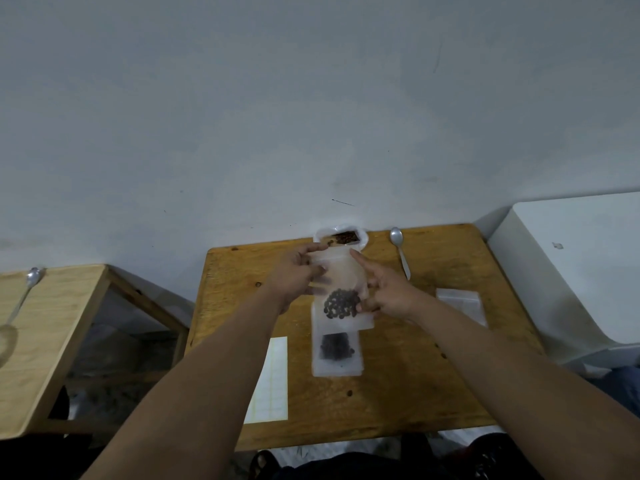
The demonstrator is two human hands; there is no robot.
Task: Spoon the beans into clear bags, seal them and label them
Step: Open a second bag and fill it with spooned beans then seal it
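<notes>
The left hand [298, 271] grips the top edge of a filled clear bag [341, 282], and the right hand [388, 292] pinches its lower side, above mid-counter [433, 375]. It probably needs sealing next. Another filled bag [337, 351] lies nearer, and the label sheet [270, 379] waits at the left.

Two hands were up: the left hand [298, 271] and the right hand [388, 294]. Two bags had beans in them, the held bag [341, 289] and the flat bag [337, 355], which possibly topped a stack. There was one open bean sack [343, 237], one label sheet [270, 379] and one pile of empty bags [462, 303]. There were two spoons, the near spoon [401, 256] and the side spoon [34, 274], and two tables, the main table [415, 375] and the side table [52, 323].
</notes>
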